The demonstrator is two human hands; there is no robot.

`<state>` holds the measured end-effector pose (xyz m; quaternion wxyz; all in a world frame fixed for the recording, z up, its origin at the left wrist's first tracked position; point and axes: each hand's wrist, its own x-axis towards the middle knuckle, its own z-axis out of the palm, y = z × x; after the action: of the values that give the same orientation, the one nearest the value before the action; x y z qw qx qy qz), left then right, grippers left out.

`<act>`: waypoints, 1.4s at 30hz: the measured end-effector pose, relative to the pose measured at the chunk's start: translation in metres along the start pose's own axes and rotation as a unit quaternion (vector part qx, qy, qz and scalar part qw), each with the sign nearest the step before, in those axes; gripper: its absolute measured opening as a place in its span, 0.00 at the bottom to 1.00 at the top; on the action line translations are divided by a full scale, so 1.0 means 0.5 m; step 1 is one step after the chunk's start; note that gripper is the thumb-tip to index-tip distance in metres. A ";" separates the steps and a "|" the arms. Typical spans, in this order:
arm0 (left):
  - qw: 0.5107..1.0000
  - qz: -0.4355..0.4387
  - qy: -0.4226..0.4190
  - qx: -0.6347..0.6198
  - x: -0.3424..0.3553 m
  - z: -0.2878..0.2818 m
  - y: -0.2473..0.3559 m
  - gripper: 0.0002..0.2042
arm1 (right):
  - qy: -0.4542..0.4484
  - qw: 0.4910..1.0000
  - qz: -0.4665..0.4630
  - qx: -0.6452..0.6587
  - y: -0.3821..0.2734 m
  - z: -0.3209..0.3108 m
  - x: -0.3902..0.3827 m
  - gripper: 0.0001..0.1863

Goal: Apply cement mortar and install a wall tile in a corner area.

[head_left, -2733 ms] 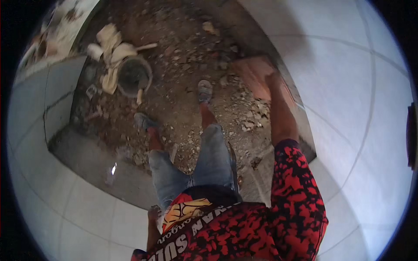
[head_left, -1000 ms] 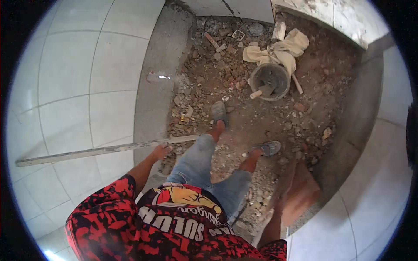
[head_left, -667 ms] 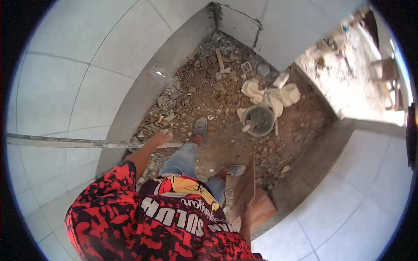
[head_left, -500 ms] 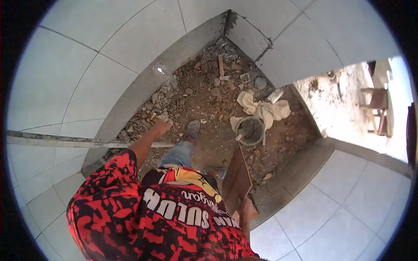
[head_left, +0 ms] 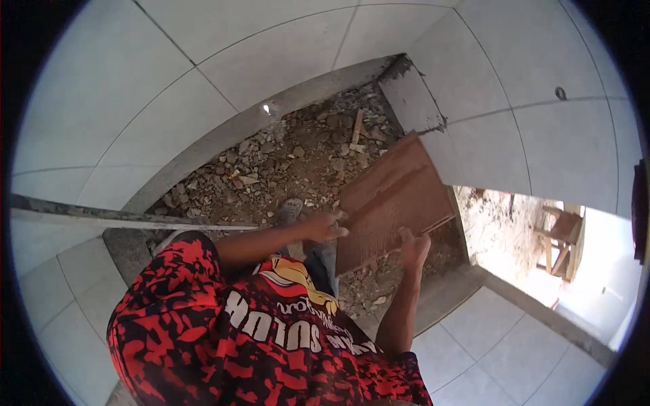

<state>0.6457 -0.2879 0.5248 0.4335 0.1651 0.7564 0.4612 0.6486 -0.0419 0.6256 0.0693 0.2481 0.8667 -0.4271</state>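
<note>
A reddish-brown square tile (head_left: 399, 196) is held up tilted in front of me, its ridged face in view. My right hand (head_left: 414, 249) grips its near edge, with the thumb over the face and the other fingers hidden underneath. At the tile's left edge is my left hand (head_left: 328, 227), fingers bent in against that edge; their tips are hard to make out. Below lies rough ground with broken rubble (head_left: 271, 159), and my sandalled foot (head_left: 291, 211) stands on it.
A raised concrete edge (head_left: 223, 132) curves around the rubble, below pale wall tiles (head_left: 271, 51). A long straight bar (head_left: 135, 222) reaches in from the left. Some wood (head_left: 357, 128) lies near the far corner. Right, beyond an opening, stands a wooden stand (head_left: 562, 237).
My right hand has raised the tile from my side to in front of me, where it now covers the bucket and cloth. My left hand has come from the rubble to the tile's left edge.
</note>
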 end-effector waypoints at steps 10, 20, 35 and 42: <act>0.923 -0.135 0.353 0.072 0.018 -0.053 -0.209 0.32 | 0.003 0.952 0.071 0.297 -0.074 0.003 0.217 0.17; 0.910 0.163 0.345 -0.165 0.080 -0.185 -0.183 0.22 | -0.104 0.920 0.152 0.346 -0.124 0.083 0.343 0.16; 0.922 0.082 0.341 0.164 0.157 -0.452 -0.050 0.15 | -0.168 0.916 0.194 0.309 -0.050 0.342 0.723 0.27; 0.888 -0.036 0.445 0.110 0.273 -0.497 -0.088 0.19 | -0.187 0.844 0.328 0.382 0.171 0.562 0.735 0.36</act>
<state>0.3741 -0.3600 0.4684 0.0463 -0.0378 0.9213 0.3842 0.3459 -0.0794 0.2675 0.2658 0.4402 0.4741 -0.7147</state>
